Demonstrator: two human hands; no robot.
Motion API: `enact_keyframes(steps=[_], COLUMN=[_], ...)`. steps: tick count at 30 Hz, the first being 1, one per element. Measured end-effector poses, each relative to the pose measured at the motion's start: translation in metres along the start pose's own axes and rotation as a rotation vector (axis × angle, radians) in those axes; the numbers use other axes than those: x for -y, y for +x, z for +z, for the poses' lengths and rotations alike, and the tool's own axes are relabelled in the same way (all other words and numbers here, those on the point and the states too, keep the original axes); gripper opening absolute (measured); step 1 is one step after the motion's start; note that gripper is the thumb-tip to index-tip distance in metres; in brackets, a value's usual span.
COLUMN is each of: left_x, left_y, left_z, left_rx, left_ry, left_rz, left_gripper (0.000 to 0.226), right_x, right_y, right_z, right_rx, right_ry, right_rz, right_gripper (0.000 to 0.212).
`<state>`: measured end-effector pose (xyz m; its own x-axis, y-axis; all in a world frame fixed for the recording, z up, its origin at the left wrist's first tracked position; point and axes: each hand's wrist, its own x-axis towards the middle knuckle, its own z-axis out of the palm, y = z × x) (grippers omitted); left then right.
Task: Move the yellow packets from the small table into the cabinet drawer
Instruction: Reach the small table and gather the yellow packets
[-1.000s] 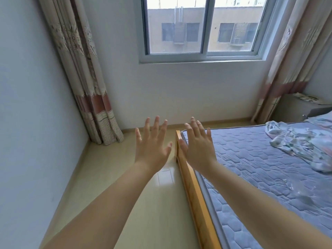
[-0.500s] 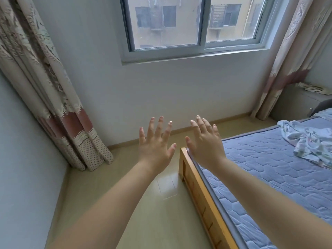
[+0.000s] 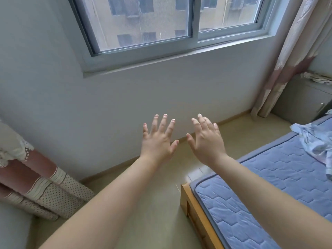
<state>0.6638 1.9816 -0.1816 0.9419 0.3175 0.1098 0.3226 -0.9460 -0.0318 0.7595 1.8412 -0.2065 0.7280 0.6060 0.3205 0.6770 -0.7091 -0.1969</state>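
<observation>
As bed [image 3: 260, 187] sinks lower, left hand [image 3: 158, 146] stays spread.

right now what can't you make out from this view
1. Yellow packets and small table: nowhere in the head view, so where they are cannot be told.
2. Cabinet: head view, cut off by the right edge; its drawer cannot be made out.
3. Clutter on it: head view, too small and cropped to identify.

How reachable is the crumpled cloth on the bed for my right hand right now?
Probably yes, with a stretch. The right hand is open and empty, and only floor and bare mattress lie between it and the crumpled cloth to its right; nothing visible blocks the way.
</observation>
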Motion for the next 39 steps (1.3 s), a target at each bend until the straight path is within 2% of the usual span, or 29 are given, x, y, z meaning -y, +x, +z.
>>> enact_keyframes(steps=[4,10,16,21,25,28,31,37,39], left_x=[0.029,0.064,0.047,-0.023,-0.104,-0.169,-0.247,-0.400,-0.442], left_y=[0.099,0.284,0.461,0.569,0.633,0.685,0.748,0.847,0.876], left_z=[0.021,0.056,0.068,0.083,0.100,0.111,0.117,0.117,0.118], left_rx=[-0.003,-0.049,-0.015,0.013,0.038,0.018,-0.015,0.005,0.008], left_ry=[-0.018,-0.046,-0.086,-0.149,-0.173,-0.169,-0.176,-0.213,-0.231], left_rz=[0.058,0.216,0.431,0.622,0.780,0.870,0.923,1.014,1.029], left_gripper=[0.067,0.066,0.066,0.065,0.065,0.065,0.065,0.065,0.065], right_x=[-0.016,-0.063,-0.128,-0.212,-0.295,-0.368,-0.456,-0.613,-0.657], right_y=[0.094,0.243,0.362,0.406,0.421,0.435,0.455,0.493,0.503], right_z=[0.037,0.093,0.109,0.111,0.108,0.105,0.096,0.060,0.049], right_rx=[-0.020,-0.067,-0.071,-0.093,-0.116,-0.140,-0.161,-0.188,-0.193], right_ry=[-0.023,-0.062,-0.096,-0.145,-0.184,-0.220,-0.243,-0.257,-0.258], right_rz=[0.042,0.189,0.425,0.618,0.760,0.826,0.870,0.981,1.005], right_gripper=[0.072,0.067,0.077,0.070,0.073,0.062,0.054,0.062,0.055])
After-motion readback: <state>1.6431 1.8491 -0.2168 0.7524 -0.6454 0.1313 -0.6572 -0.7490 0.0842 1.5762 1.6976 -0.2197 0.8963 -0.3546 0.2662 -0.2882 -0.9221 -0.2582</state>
